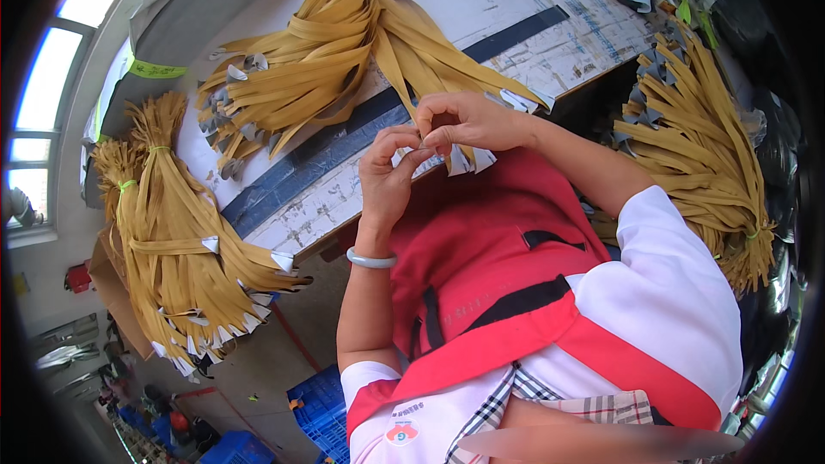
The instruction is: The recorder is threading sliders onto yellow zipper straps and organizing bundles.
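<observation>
My left hand [391, 174] and my right hand [468, 123] meet fingertip to fingertip over the table's near edge. Both are closed in a pinch; whatever lies between the fingertips is too small and hidden to make out. Directly under them, tan flat straps [397, 64] run down from a large bundle on the table. Some white-tipped strap ends [471, 160] hang over the edge just below my right hand, and others fan out to its right. The bundle's left part [296, 77] lies in loose loops with grey and white tips.
A tied strap bundle [176, 241] hangs over the table's left end beside a grey sheet-wrapped stack [193, 17]. To the right lies another bundle [700, 146] among dark plastic bags. Dark strips cross the worn white tabletop [322, 206]. Blue crates [322, 412] stand on the floor.
</observation>
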Motion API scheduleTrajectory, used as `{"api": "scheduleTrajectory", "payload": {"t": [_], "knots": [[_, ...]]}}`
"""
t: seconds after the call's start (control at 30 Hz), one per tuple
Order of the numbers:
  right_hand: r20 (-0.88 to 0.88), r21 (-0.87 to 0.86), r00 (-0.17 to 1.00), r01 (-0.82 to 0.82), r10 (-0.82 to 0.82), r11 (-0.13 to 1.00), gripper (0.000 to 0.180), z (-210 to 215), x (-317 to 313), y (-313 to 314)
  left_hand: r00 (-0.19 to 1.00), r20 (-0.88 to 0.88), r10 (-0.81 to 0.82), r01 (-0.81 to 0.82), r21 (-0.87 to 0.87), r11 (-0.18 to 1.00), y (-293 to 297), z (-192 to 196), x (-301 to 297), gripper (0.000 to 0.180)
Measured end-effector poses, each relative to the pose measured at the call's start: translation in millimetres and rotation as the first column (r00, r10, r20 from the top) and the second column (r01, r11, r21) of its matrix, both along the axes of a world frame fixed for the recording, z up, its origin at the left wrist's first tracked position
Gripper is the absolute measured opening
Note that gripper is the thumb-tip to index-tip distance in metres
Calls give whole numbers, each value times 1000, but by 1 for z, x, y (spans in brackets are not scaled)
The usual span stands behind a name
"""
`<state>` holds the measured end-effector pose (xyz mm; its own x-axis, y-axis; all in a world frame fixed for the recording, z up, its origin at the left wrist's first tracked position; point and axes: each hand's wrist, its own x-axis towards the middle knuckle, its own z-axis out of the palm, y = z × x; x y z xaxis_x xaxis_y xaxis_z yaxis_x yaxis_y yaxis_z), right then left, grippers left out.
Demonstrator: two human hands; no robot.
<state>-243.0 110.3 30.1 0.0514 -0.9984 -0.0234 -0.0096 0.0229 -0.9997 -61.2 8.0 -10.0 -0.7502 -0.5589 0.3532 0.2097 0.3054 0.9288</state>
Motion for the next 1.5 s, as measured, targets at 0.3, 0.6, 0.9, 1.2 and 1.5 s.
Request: {"api": "scheduleTrajectory", "payload": {"t": [0.3,0.6,0.9,1.2,1.5], "knots": [[1,95,987,-163,164,982,16,3,-9,-40,975,-112,-190,218,632,744,-35,3,6,12],[-219,-43,956,190,-195,981,12,-9,20,-32,988,71,135,-152,402,903,-15,5,0,12],[-358,-441,860,189,-365,877,8,-21,22,-21,990,72,121,-138,329,934,-6,18,5,17],[-30,-2,970,241,-241,971,14,-12,35,-3,990,123,66,-60,-54,997,-7,9,18,9],[-182,-162,898,375,-401,913,17,-6,-11,3,666,-186,723,-617,407,673,-94,39,73,14]]}}
